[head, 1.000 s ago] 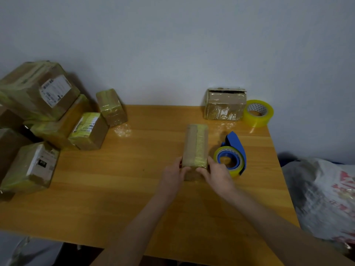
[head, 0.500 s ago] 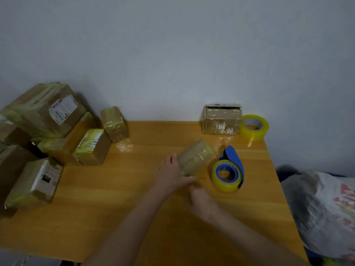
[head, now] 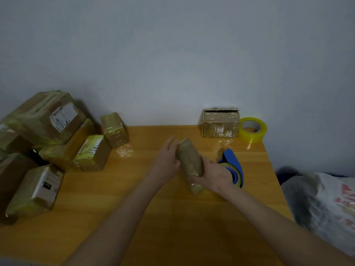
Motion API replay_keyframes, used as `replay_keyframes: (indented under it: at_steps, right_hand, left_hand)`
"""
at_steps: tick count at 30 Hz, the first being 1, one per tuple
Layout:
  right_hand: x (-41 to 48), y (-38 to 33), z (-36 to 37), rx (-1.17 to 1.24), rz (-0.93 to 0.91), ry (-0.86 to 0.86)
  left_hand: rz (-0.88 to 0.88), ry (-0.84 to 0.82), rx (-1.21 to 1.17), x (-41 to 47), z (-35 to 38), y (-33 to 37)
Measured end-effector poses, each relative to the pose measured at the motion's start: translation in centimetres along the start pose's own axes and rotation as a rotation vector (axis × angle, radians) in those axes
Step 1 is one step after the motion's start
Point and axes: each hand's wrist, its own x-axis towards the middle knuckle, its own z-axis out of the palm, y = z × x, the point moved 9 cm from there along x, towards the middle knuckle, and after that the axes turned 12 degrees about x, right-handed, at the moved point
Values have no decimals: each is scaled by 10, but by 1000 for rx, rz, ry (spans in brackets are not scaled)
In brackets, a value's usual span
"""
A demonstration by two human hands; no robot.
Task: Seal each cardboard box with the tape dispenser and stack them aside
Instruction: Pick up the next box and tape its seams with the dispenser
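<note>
A small taped cardboard box (head: 189,160) sits tilted between both hands near the middle of the wooden table (head: 134,198). My left hand (head: 167,160) lies against its left side with fingers straight. My right hand (head: 215,176) grips its near right end. Just behind the right hand, the blue tape dispenser (head: 233,166) with a yellow roll lies on the table, partly hidden. Another taped box (head: 221,123) stands at the back by the wall.
Several sealed boxes are piled at the left, among them a large labelled one (head: 48,118) and a small one (head: 114,129). A spare yellow tape roll (head: 252,129) sits at the back right corner. A plastic sack (head: 326,204) lies beyond the table's right edge.
The small box has been turned between the hands. My right hand, off the box half a second ago, now grips its near end. The camera has tilted up.
</note>
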Motion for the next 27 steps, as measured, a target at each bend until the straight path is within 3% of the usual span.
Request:
replay_keyframes:
  at_steps: [2, 5, 9, 14, 18, 22, 27]
  right_hand:
    - [1, 9, 2, 149, 71, 3]
    - [3, 20, 0, 384, 152, 18]
    - [1, 20, 6, 431, 149, 9]
    - [0, 27, 8, 411, 169, -12]
    - [-3, 77, -29, 219, 334, 203]
    - [-5, 127, -16, 178, 580, 30]
    - [8, 147, -4, 312, 607, 6]
  left_hand:
    - [-261, -89, -274, -14, 25, -9]
    - [-253, -250, -633, -35, 59, 15]
    - [-127, -105, -409, -40, 54, 23]
    - [51, -164, -86, -47, 67, 34]
    - [-16, -228, -32, -52, 73, 18]
    - [-37, -246, -17, -56, 69, 18]
    - [-48, -256, 31, -57, 64, 18]
